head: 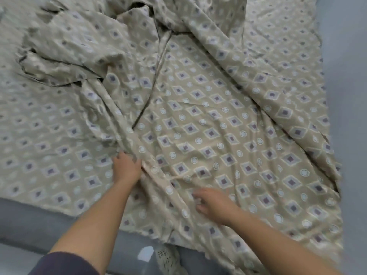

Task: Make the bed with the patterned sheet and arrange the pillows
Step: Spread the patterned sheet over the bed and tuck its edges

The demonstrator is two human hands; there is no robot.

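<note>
A beige patterned sheet (208,120) with purple diamonds and white circles lies rumpled across the bed, bunched into thick folds at the top and upper left. A long ridge of fabric runs from the top centre down to my left hand (126,168), whose fingers are closed on that fold. My right hand (213,204) hovers low over the sheet just to the right, blurred, fingers spread and holding nothing. No pillows are in view.
The grey mattress (29,225) shows bare along the near edge at lower left. Grey floor (349,76) runs down the right side of the bed. A small white tag (146,254) and a lacy cloth (168,259) lie at the bottom centre.
</note>
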